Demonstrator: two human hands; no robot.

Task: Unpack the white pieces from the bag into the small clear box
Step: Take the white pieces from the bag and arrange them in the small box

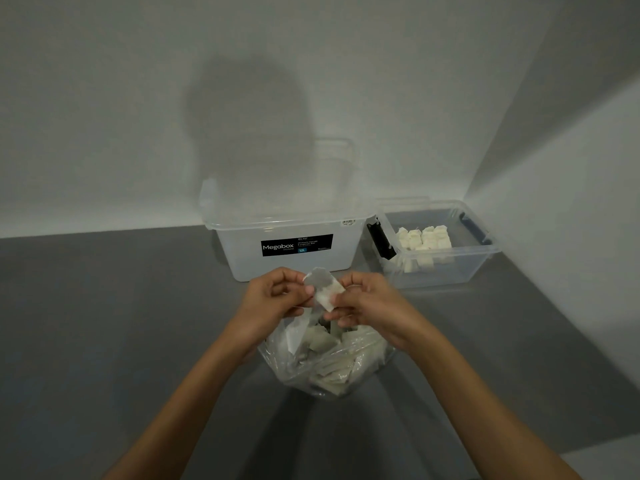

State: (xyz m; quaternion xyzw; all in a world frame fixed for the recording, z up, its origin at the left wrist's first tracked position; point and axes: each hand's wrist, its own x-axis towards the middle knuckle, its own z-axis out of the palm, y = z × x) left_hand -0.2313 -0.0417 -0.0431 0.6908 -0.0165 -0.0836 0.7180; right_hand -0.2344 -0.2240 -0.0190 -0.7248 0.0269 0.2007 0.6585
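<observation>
A clear plastic bag (329, 365) full of wrapped white pieces lies on the grey floor just below my hands. Above it, my left hand (273, 296) and my right hand (367, 303) both pinch one small wrapped white piece (325, 289) by its clear wrapper. The small clear box (436, 268) stands to the far right near the wall corner, with several unwrapped white pieces (424, 242) stacked inside.
A larger translucent Megabox container (284, 237) stands straight ahead against the wall, left of the small box. A black clip (381, 242) sits on the small box's left rim. White walls close the back and right sides.
</observation>
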